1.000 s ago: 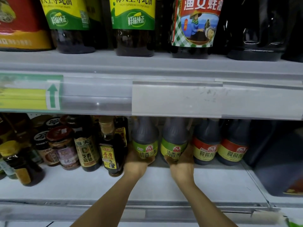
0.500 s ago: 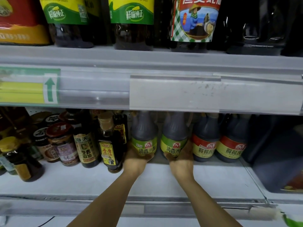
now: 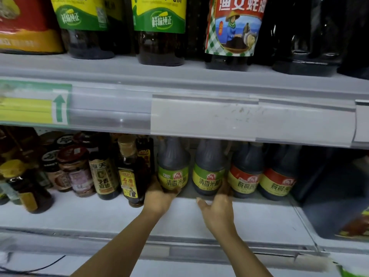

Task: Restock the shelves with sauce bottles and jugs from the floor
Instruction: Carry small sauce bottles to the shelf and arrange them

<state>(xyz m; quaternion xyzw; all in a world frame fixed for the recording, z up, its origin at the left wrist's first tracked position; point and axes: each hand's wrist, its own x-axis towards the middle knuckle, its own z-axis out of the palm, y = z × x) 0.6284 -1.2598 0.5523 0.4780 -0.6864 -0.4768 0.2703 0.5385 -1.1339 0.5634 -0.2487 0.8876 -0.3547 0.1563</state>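
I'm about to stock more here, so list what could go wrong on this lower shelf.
1. The left hand grips the left green-label jug low at its base; it may tip forward if pulled.
2. The tall sesame oil bottle stands close beside that jug; a sideways nudge could topple it.

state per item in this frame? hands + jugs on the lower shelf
left hand: grips left green-label jug at its base
right hand: open, touching right green-label jug
left green-label jug: upright on lower shelf
right green-label jug: upright
red-label jugs: upright, untouched
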